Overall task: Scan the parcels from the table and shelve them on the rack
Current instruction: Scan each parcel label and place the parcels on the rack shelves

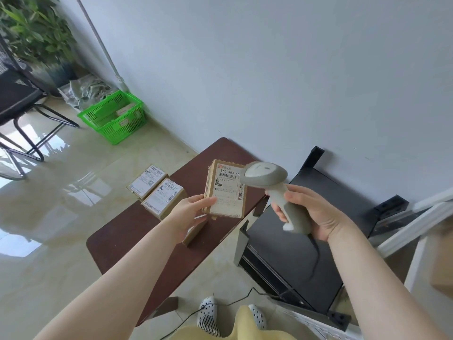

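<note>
My left hand [190, 212] grips a small brown cardboard parcel [226, 190] by its lower left corner, label side up, above the dark brown table [127, 239]. My right hand [311, 212] holds a grey handheld scanner [272, 182] by its handle, with the scanner's head right beside the parcel's upper right corner. Two more labelled parcels [147, 181] [164, 197] lie side by side at the table's left edge. Another box [195, 231] lies on the table under my left hand, mostly hidden. The black rack [301, 231] stands to the right of the table.
A green plastic basket [115, 116] holding boxes sits on the tiled floor by the wall. A black chair [22, 111] and a plant [34, 33] are at the far left. White frame parts [416, 227] lie at the right. The scanner's cable [235, 300] runs across the floor by my feet.
</note>
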`<state>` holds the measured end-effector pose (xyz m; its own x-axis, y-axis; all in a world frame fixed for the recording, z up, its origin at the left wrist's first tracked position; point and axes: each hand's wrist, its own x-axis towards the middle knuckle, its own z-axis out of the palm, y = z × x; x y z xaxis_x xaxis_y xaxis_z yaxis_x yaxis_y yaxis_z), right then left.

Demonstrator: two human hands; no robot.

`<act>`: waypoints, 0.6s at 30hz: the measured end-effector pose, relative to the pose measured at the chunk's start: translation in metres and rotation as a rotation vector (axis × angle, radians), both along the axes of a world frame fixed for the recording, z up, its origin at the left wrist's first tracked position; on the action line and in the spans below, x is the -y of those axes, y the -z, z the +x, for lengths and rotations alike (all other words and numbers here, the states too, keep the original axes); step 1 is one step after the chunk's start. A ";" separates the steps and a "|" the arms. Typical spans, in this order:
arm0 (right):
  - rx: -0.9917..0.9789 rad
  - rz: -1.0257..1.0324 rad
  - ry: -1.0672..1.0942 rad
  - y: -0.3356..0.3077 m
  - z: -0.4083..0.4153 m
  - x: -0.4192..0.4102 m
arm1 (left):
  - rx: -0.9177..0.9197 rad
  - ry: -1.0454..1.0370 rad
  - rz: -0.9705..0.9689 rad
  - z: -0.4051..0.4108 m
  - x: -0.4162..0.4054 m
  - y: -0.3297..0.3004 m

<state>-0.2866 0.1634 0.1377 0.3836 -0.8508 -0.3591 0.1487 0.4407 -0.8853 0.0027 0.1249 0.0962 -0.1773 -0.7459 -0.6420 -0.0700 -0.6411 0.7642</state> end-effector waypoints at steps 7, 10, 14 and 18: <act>0.197 0.247 0.225 -0.001 0.043 -0.006 | -0.018 -0.096 0.012 -0.024 -0.001 0.007; 0.227 0.273 0.243 0.000 0.050 -0.010 | 0.006 -0.119 0.014 -0.028 0.000 0.008; 0.228 0.278 0.259 0.001 0.053 -0.012 | 0.034 -0.123 0.014 -0.032 -0.002 0.011; 0.223 0.279 0.266 0.001 0.052 -0.015 | 0.050 -0.133 0.023 -0.035 -0.002 0.014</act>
<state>-0.2345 0.1781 0.1370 0.2584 -0.8127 -0.5222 0.4632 0.5786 -0.6713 -0.0323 0.1271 0.0825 -0.0447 -0.7459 -0.6646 -0.0208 -0.6644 0.7471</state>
